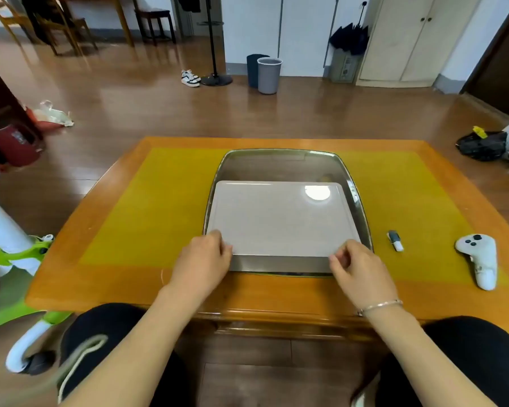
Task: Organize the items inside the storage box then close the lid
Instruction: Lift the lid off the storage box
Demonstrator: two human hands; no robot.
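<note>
A clear storage box [285, 152] with a rounded rim stands in the middle of the yellow mat [147, 207]. A flat white lid [276, 218] lies over its near part and hides whatever is inside; the far strip of the box stays uncovered. My left hand [206, 257] grips the lid's near-left corner with curled fingers. My right hand [356, 265] pinches the near-right corner. The lid's near edge shows a grey side band between my hands.
To the right on the mat lie a small grey-and-white device [395, 240] and a white game controller [479, 257]. The wooden table's [247, 314] front edge runs just above my knees. A green-and-white scooter [18, 259] stands at the table's left.
</note>
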